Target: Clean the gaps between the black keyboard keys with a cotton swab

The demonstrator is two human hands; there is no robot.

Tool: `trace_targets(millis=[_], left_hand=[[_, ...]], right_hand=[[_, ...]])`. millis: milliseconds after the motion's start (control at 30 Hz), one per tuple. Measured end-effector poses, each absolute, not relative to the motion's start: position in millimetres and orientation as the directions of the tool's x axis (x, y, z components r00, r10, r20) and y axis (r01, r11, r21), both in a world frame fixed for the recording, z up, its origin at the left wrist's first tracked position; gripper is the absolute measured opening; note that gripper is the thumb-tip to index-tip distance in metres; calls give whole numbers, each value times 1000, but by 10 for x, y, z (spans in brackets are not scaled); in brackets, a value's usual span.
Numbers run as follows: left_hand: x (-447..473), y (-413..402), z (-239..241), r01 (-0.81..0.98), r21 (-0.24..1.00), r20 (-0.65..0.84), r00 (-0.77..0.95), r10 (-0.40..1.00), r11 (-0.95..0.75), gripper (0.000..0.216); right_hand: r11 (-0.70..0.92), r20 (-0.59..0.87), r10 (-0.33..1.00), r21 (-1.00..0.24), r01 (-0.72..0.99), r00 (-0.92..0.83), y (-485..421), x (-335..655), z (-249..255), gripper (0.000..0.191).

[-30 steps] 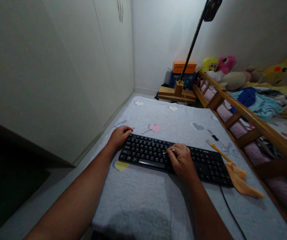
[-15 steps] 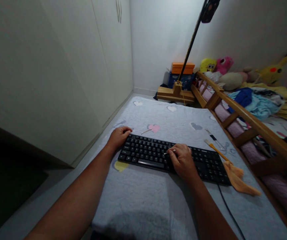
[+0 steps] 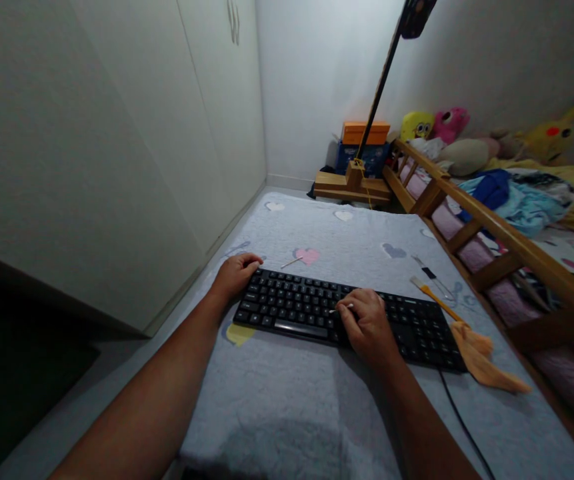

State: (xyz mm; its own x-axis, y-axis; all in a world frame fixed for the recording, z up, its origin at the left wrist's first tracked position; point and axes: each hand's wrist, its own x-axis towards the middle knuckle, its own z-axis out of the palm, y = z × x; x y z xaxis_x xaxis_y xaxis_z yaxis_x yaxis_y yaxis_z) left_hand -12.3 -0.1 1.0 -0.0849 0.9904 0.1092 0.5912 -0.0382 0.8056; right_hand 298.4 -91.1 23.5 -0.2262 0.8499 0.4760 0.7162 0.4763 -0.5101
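Note:
A black keyboard (image 3: 287,301) lies at a slight slant on the cloth-covered surface. At its upper left corner, my left hand (image 3: 238,272) is closed with the thumb and curled fingers against the edge. My right hand (image 3: 368,323) rests over the keys right of the middle, pinching a thin cotton swab (image 3: 334,311) whose white tip points left onto the keys. Some keys are hidden beneath this hand. Behind the keyboard, a second cotton swab (image 3: 291,262) lies near a pink printed heart.
Right of the keyboard lie a brush (image 3: 439,300), a tweezer-like metal tool (image 3: 431,275) and an orange cloth (image 3: 481,360). The keyboard's cable (image 3: 459,413) runs toward me. A wooden bed rail (image 3: 511,240) borders the right side; a white wardrobe (image 3: 167,133) stands left.
The view has shifted very slightly. The swab in my right hand has moved a tiny bit over the keys; my left hand stays at the corner.

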Motion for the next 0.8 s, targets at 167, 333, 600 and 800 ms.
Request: trace_targets(millis=[167, 333, 600, 800], left_hand=[[-108, -14, 35, 582, 813, 102, -91, 991, -30, 32], [-116, -7, 21, 599, 800, 105, -85, 991, -33, 32], [-127, 1, 19, 613, 789, 118, -72, 990, -49, 31], [-121, -7, 20, 607, 794, 109, -79, 991, -39, 32]], right_hand=[[484, 456, 855, -532, 695, -246, -935, 3004, 254, 21], [478, 444, 861, -541, 692, -248, -940, 3010, 254, 21], [454, 458, 863, -519, 724, -213, -914, 3000, 224, 20], [456, 450, 865, -517, 724, -223, -932, 2997, 242, 20]])
